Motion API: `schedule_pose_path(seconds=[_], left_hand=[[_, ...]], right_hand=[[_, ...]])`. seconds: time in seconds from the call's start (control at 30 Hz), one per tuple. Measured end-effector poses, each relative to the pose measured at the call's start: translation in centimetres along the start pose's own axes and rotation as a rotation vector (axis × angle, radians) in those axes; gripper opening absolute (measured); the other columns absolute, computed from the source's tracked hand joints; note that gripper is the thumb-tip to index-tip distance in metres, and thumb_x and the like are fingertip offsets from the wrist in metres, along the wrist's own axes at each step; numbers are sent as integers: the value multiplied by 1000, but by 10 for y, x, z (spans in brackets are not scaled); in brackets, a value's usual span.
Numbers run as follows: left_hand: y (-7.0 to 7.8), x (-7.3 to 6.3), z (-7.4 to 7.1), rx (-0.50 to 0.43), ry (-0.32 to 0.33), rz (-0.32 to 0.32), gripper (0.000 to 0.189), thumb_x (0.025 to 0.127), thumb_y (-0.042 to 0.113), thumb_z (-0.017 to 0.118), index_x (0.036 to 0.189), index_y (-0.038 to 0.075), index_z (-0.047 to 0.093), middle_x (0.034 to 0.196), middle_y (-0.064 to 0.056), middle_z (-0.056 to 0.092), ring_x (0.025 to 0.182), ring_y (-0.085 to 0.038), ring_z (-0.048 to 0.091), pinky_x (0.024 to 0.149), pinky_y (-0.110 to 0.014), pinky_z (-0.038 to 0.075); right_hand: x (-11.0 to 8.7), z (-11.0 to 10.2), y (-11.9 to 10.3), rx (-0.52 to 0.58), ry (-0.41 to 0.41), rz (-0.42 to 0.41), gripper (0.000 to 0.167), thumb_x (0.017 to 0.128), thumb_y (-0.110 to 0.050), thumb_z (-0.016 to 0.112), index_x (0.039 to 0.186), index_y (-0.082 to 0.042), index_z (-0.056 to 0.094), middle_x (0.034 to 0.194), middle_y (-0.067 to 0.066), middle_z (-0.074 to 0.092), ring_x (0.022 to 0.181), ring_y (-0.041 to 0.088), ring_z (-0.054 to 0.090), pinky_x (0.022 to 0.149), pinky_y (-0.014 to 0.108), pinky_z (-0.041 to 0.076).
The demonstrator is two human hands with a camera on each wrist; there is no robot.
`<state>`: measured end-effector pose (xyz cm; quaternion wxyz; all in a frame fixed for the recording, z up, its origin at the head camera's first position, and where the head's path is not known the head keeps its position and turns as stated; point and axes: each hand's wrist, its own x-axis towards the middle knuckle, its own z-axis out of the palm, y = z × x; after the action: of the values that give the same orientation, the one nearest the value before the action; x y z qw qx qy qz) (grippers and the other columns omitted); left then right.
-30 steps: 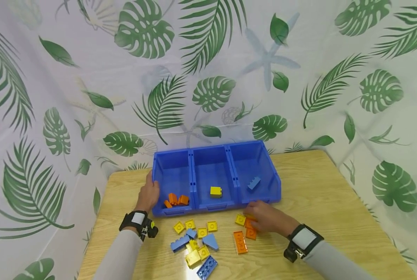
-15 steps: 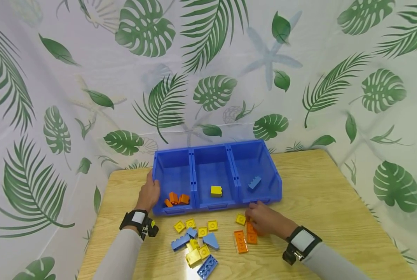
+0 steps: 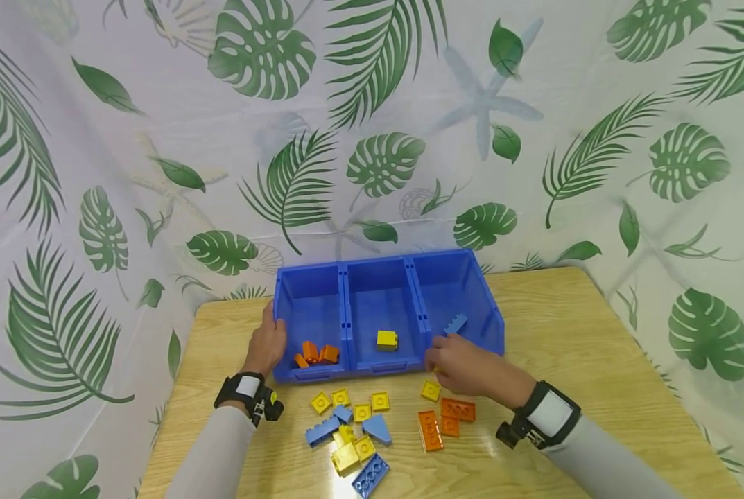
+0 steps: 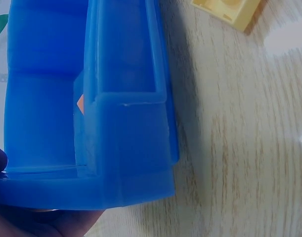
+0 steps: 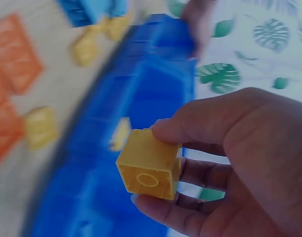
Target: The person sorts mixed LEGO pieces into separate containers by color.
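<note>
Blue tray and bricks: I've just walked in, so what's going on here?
A person's right hand holds a yellow brick near the front of the tray, while the left hand grips its left end. Orange bricks sit in the left bin, another yellow brick in the middle, a blue brick on the right. More bricks lie on the table.

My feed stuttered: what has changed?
The right hand moved forward from the orange plastic bricks to above the front edge of the blue plastic three-compartment bin, now visibly pinching a yellow plastic cube brick. The left hand stayed on the bin's left wall.
</note>
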<state>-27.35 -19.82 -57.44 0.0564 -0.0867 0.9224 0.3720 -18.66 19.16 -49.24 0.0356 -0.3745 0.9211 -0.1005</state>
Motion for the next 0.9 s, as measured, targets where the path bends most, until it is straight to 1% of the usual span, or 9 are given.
schedule_pose_path(seconds=[0.03,0.1,0.2,0.3,0.37,0.47,0.67,0.9], left_hand=[[0,0,0,1,1,0,62,110,29,27,167,13,8,160,-31,41,138,-54,51,115,-67,40],[0,0,-1,-1,-2,-3,62,110,29,27,167,14,8,160,-31,41,138,-54,50,115,-67,39],[0,0,-2,-7,-10,-8,62,110,29,26,167,15,7,161,-30,40,139,-54,50,115,-67,39],[0,0,-3,-14,-14,-10,62,110,29,26,168,15,7,161,-30,40,139,-54,50,115,-67,39],[1,1,-3,-13,-15,-10,62,110,30,26,168,16,7,161,-29,40,139,-53,50,114,-67,40],[1,2,-3,-14,-13,-8,62,110,31,26,168,16,7,161,-29,41,138,-53,51,114,-66,40],[2,3,0,-20,-7,-6,62,110,31,26,168,16,8,160,-29,42,138,-52,52,114,-65,41],[0,0,-2,-17,-3,-12,62,110,31,27,167,15,9,159,-29,43,138,-52,52,114,-65,41]], right_hand=[[4,-5,-2,-4,9,-9,13,87,0,69,93,-9,76,90,3,68,82,18,62,79,37,53],[14,-16,-7,-2,15,-2,10,88,-3,70,94,-10,75,91,2,68,82,18,59,79,36,52],[31,-26,-12,-1,26,8,10,91,-6,70,97,-11,76,94,2,69,86,18,58,80,35,52],[49,-32,-16,2,38,7,12,94,-8,67,101,-12,77,98,3,70,89,20,60,83,36,54],[60,-32,-17,2,42,0,14,96,-10,66,104,-11,77,101,4,70,92,21,62,86,37,55],[77,-25,-18,27,18,8,14,96,-11,66,105,-11,77,101,4,69,93,22,61,84,37,56],[104,0,-11,96,-30,4,15,96,-9,65,104,-10,77,101,6,69,92,21,63,82,36,56],[127,28,-7,154,-103,71,15,98,-10,66,108,-8,77,106,6,70,94,19,64,83,35,57]])
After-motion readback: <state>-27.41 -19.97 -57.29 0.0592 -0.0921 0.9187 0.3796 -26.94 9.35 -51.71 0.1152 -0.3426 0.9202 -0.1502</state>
